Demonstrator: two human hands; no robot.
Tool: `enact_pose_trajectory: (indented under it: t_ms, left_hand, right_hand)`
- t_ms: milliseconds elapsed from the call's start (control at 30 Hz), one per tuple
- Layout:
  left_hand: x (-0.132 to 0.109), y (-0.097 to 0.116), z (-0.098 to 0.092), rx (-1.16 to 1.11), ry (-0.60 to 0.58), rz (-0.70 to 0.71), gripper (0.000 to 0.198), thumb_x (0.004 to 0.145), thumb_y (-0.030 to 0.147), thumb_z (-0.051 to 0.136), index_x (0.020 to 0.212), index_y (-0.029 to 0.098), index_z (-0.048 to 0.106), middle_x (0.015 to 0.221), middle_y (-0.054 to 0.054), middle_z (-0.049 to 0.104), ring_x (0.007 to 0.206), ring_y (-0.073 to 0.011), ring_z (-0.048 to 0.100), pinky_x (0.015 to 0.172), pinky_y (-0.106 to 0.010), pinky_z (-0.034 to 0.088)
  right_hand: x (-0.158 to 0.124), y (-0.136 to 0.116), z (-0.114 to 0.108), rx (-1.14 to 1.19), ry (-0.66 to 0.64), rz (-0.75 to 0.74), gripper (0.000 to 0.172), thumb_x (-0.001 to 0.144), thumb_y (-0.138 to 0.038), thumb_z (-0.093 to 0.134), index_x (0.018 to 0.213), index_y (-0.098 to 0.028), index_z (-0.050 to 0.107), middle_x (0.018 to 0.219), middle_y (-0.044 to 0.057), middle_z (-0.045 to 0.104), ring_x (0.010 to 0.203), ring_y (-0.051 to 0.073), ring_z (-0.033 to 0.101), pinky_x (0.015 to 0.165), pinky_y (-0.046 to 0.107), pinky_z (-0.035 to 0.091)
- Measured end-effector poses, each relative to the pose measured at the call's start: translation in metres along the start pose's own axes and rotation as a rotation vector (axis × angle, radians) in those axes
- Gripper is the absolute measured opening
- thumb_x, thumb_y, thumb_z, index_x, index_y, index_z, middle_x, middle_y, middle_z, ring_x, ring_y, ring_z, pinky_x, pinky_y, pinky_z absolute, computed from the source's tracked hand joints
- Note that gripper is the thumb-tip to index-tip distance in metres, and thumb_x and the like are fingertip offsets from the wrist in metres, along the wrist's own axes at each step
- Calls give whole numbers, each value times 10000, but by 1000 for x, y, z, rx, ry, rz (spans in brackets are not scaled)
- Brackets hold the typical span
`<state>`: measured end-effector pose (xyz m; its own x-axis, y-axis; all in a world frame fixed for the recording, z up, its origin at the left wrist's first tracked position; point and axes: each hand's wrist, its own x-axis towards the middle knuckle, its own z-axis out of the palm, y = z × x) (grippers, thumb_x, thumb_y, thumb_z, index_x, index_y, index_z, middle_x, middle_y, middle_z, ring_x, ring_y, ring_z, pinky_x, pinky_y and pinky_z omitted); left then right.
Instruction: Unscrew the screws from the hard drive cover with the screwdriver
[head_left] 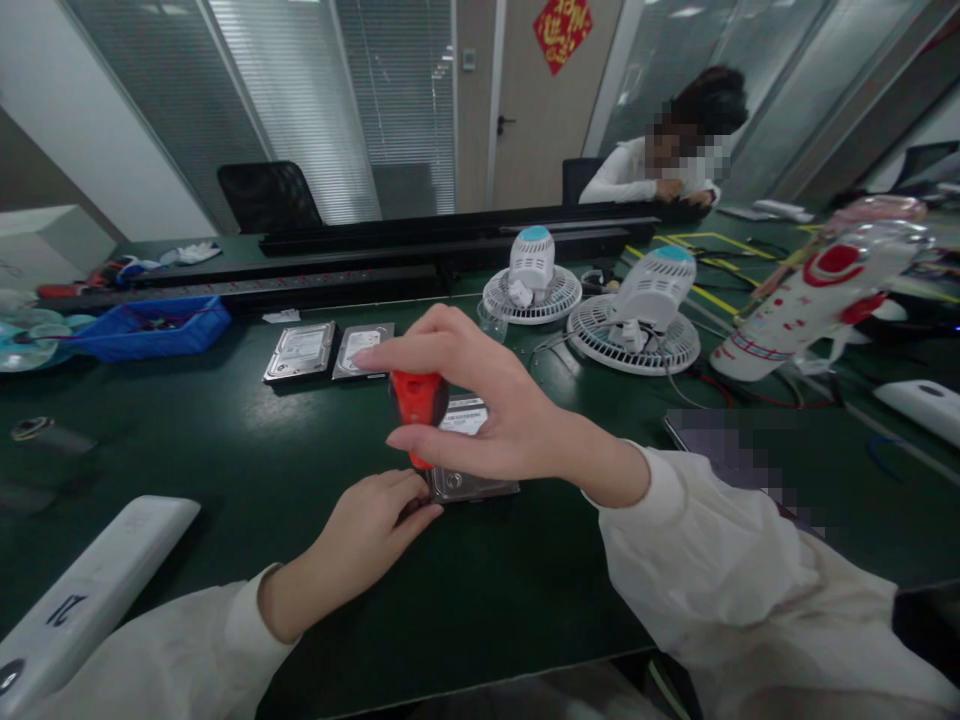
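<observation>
My right hand [480, 400] grips an orange-red and black screwdriver [420, 400] by its handle. The handle stands roughly upright over the left side of a hard drive [465, 485], and the tip is hidden. My left hand [367, 530] is closed at the near left edge of that drive, its fingertips against it and partly out of sight. Part of the drive's white label shows beneath my right hand. Beyond my hands lie two more hard drives, one to the left [301, 352] and one [360, 345] partly behind my right index finger.
A blue tray [157, 330] sits at the left. Two white fans [532, 275] lie face down at the back right, with cables around them. A patterned bottle [802, 300] stands at the right. Near left is a long white case [97, 590]. Across the table a person [637, 175] sits.
</observation>
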<state>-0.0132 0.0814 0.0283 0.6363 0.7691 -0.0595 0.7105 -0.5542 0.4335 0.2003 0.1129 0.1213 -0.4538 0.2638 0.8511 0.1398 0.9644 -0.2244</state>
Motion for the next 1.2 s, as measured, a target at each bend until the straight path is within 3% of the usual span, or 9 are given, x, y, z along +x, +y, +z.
enact_pose_trajectory:
  t_ms: [100, 233, 400, 500, 633, 700, 833, 1033, 1200]
  left_hand:
    - [1, -1, 0, -27, 0, -2, 194, 1063, 275, 573, 922, 210, 689, 986, -41, 758, 907, -230, 714, 805, -337, 484]
    - [1, -2, -1, -60, -9, -4, 223, 1071, 295, 553, 913, 212, 687, 948, -29, 745, 862, -217, 699, 772, -331, 478]
    - [1, -3, -2, -67, -6, 9, 216, 1068, 298, 568, 915, 208, 691, 935, -23, 738, 853, -214, 697, 764, -329, 480]
    - [1, -3, -2, -51, 4, 17, 201, 1062, 282, 585, 913, 207, 696, 930, -21, 739, 847, -213, 698, 762, -329, 481]
    - [1, -4, 0, -42, 20, 50, 183, 1062, 258, 596, 925, 205, 705, 932, -21, 748, 848, -213, 704, 759, -326, 484]
    - [1, -5, 0, -37, 27, 57, 161, 1056, 244, 607, 937, 203, 708, 943, -22, 755, 858, -213, 709, 759, -323, 486]
    - [1, -4, -1, -25, 33, 59, 132, 1043, 233, 634, 938, 196, 704, 952, -23, 754, 858, -209, 709, 752, -314, 490]
    - [1, -5, -1, -33, 35, 80, 151, 1049, 232, 632, 918, 199, 700, 926, -11, 738, 831, -195, 692, 745, -306, 485]
    - [1, -6, 1, -24, 49, 89, 147, 1049, 242, 644, 923, 194, 702, 921, -14, 735, 823, -201, 689, 741, -313, 473]
  right_hand:
    - [0, 1, 1, 35, 9, -16, 366, 1107, -343, 523, 1361, -97, 618, 1125, 71, 688, 1092, 178, 569, 1011, 376, 528]
    - [0, 5, 1, 132, -104, -93, 437, 1118, -311, 443, 1490, -92, 512, 1562, 170, 596, 1404, 207, 567, 1199, 401, 456]
    - [-2, 8, 3, 121, 96, -22, 320, 1073, -301, 586, 1350, -147, 544, 1333, 79, 660, 1181, 147, 631, 1064, 331, 540]
    - [-3, 8, 2, 147, 70, -15, 377, 1009, -322, 724, 1298, -142, 562, 1273, 77, 649, 1177, 147, 639, 1064, 315, 550]
    - [-2, 6, -2, 225, -10, -24, 374, 1091, -225, 512, 1413, -37, 534, 1393, 172, 638, 1315, 199, 635, 1103, 386, 561]
    - [-1, 5, -3, 188, 13, -26, 347, 1075, -202, 528, 1396, -73, 554, 1373, 138, 655, 1282, 183, 647, 1085, 376, 568]
    - [1, 3, -8, 57, 69, 37, 282, 988, -288, 716, 1215, -178, 589, 1171, 41, 670, 1008, 146, 637, 919, 335, 597]
    - [1, 4, -11, 82, -7, 38, 330, 1059, -270, 593, 1366, -154, 557, 1343, 97, 672, 1164, 172, 683, 982, 388, 618]
    - [2, 8, -7, -18, 31, -50, 325, 1025, -417, 714, 1228, -177, 629, 1135, 32, 720, 987, 158, 662, 916, 377, 597]
